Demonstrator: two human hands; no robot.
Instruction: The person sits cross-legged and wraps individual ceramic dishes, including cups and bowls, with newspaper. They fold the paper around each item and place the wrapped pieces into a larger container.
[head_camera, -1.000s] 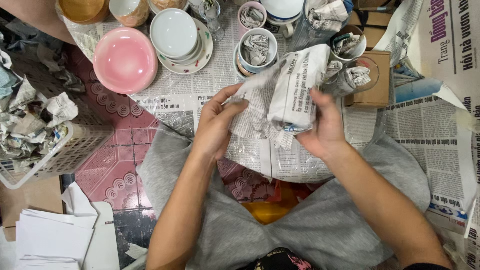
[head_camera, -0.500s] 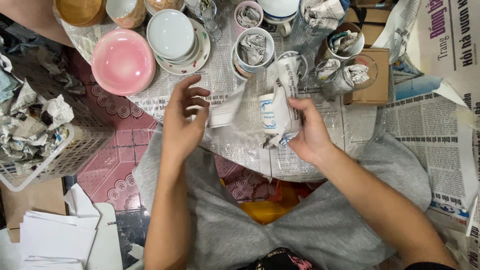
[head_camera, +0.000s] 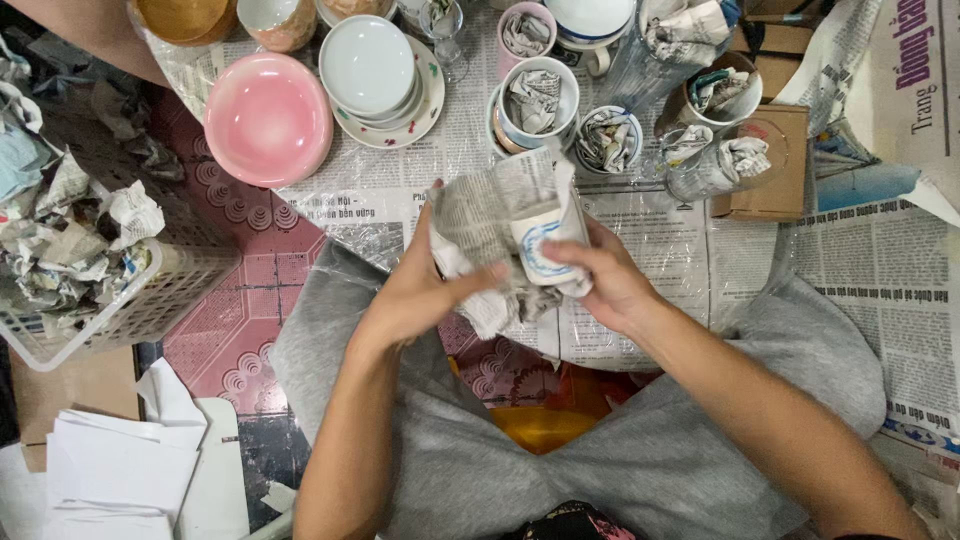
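A white cup with a blue pattern (head_camera: 541, 243) is half wrapped in a sheet of newspaper (head_camera: 487, 208), held above my lap. My right hand (head_camera: 598, 279) grips the cup from the right, thumb across its side. My left hand (head_camera: 428, 290) holds the newspaper from the left and presses it against the cup. Crumpled paper hangs below the cup between both hands.
Several cups stuffed with newspaper (head_camera: 538, 95) stand beyond on spread newspaper. A pink bowl (head_camera: 266, 117) and stacked white plates (head_camera: 371, 67) lie upper left. A white basket of crumpled paper (head_camera: 75, 262) stands left. A cardboard box (head_camera: 773, 169) is at right, white sheets (head_camera: 115, 472) lower left.
My left hand was away from the cup half a second ago; it has come back and closed on the newspaper, folding it around the cup. The cup has shifted slightly left.
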